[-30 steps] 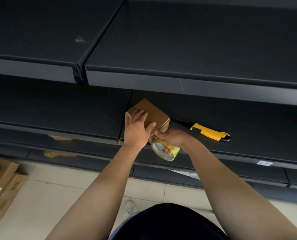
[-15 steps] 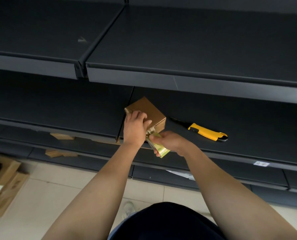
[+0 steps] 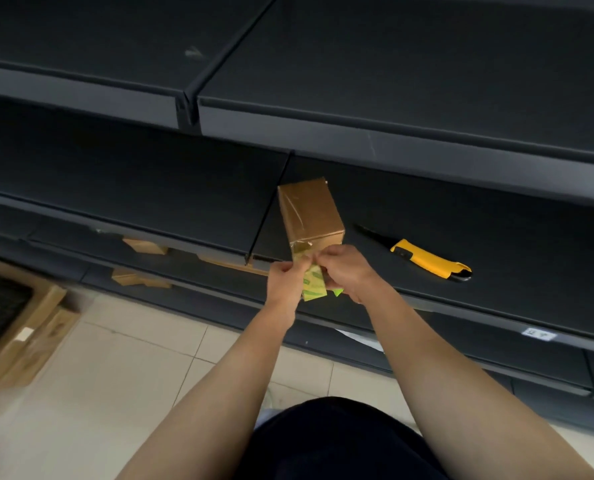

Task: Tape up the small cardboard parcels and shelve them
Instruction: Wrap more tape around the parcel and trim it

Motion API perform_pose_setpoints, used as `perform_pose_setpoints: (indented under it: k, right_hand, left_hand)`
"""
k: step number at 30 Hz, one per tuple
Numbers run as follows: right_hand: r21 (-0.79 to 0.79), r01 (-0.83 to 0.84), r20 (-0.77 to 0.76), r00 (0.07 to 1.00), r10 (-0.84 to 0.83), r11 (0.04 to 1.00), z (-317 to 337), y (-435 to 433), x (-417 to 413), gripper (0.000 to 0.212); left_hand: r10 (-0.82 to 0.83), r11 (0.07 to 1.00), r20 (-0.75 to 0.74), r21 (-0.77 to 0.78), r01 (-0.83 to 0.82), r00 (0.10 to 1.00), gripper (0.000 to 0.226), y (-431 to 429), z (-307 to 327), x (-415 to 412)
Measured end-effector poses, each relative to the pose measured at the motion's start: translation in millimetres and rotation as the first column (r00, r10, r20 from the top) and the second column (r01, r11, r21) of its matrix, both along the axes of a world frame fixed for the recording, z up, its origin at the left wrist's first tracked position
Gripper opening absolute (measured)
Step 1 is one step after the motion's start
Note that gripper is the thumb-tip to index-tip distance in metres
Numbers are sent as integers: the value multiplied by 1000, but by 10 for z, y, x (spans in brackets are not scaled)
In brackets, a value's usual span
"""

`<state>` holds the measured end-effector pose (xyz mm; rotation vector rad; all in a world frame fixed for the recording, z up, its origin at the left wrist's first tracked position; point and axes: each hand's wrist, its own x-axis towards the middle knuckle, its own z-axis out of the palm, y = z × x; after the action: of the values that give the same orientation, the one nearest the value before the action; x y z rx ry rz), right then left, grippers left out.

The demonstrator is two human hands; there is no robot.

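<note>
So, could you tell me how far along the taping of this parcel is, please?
Done: clear tape already runs along the top of the cardboard parcel, which sits on the middle shelf. In hand: the left hand and right hand hold the tape roll at its near end. Left: severing the tape, perhaps with the yellow knife nearby, and pressing it down.

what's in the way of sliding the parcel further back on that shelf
Nothing visible. The parcel already sits on the shelf with bare dark surface behind it. The utility knife lies to its right, apart from it. The left hand and right hand hold the tape roll at its near end.
</note>
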<state>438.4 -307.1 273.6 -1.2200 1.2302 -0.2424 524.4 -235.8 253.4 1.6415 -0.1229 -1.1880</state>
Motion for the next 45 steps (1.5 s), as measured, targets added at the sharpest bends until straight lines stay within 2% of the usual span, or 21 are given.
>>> perform_pose_setpoints:
  k: [2, 4, 6, 7, 9, 11, 16, 19, 23, 27, 31, 34, 36, 37, 38, 41, 43, 45]
  right_hand:
    - [-331, 10, -183, 980, -75, 944, 8, -5, 2, 18]
    - [-620, -13, -222, 962, -159, 784, 41, -5, 9, 19]
    - [-760, -196, -358, 922, -147, 620, 50, -45, 38, 38]
    - [-752, -324, -471, 873, -124, 574, 48, -80, 50, 46]
    - [-664, -487, -621, 782, -55, 567, 46, -155, 71, 49]
    - [-615, -523, -643, 766, 8, 591, -1, -219, 85, 49]
    - [-679, -440, -559, 829, -25, 587, -71, -243, 159, 43]
    - [-684, -425, -548, 836, -34, 592, -81, -235, 187, 41]
    - [-687, -424, -535, 845, -15, 590, -79, -242, 177, 41]
    - [-668, -401, -513, 858, 2, 626, -52, -273, 183, 43]
    - [-657, -396, -503, 864, 17, 642, -23, -296, 190, 42]
    - [-669, -308, -376, 925, 49, 677, -28, -323, 51, 41]
    - [-741, -205, -319, 945, -68, 639, -87, -359, -185, 36]
    - [-755, -191, -361, 919, -155, 628, -138, -393, -336, 36]
    - [-726, -204, -453, 861, -233, 657, -195, -431, -500, 40]
    - [-503, -232, -732, 626, -268, 833, -356, -512, -940, 56]
    - [-434, -244, -788, 569, -234, 867, -440, -545, -1110, 56]
    - [-445, -288, -802, 550, -234, 848, -489, -588, -1174, 52]
  left_hand:
    - [47, 998, -128, -41, -53, 991, 32, -15, -14, -21]
    - [90, 992, -174, -70, -103, 981, 22, -44, 2, -3]
    - [111, 990, -157, -74, -123, 981, 22, -76, 52, 25]
    - [112, 991, -130, -64, -121, 985, 23, -91, 70, 41]
    - [94, 995, -71, -39, -97, 993, 22, -124, 93, 79]
    - [84, 996, -45, -13, -84, 995, 20, -140, 115, 108]
    - [95, 995, -6, 31, -95, 995, 18, -198, 86, 112]
    - [124, 991, 27, 53, -126, 992, 19, -240, 53, 121]
    - [124, 969, 107, 203, -144, 986, 32, -178, -48, 79]
    - [143, 978, 159, 130, -164, 977, 26, -193, -92, 46]
    - [209, 978, 5, 3, -209, 978, 10, -167, -75, -2]
    - [212, 977, -32, 19, -211, 977, 6, -157, -28, 29]
    - [206, 978, -37, 43, -204, 978, 9, -172, -13, 49]
    - [199, 979, -33, 55, -197, 979, 10, -180, -19, 53]
    - [196, 979, -30, 63, -193, 980, 10, -186, -21, 51]
    - [200, 976, -15, 91, -198, 980, 7, -215, -56, 49]
    - [198, 973, -3, 121, -196, 980, 9, -232, -60, 54]
    - [206, 969, -5, 137, -203, 979, 12, -245, -48, 58]
